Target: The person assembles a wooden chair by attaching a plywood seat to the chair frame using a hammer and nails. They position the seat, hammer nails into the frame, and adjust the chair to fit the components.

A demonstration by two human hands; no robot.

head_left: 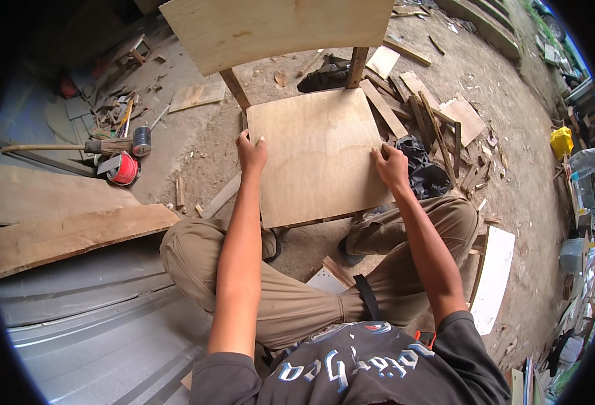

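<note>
A wooden chair stands in front of me, between my knees. Its plywood seat (317, 162) is a pale square panel, and a curved plywood backrest (277, 28) rises beyond it on two wooden posts. My left hand (251, 152) grips the seat's left edge toward the back, thumb on top and fingers curled under the side. Along the right edge, a little nearer to me, my right hand (390, 167) holds the seat the same way. The fingers below the panel are hidden, as are most of the chair's legs.
Scrap wood (439, 125) and a black plastic bag (424, 169) lie right of the chair. At left are a broom (108, 146), a red round container (126, 169) and long planks (74, 233). A white curved panel (493, 280) stands by my right side.
</note>
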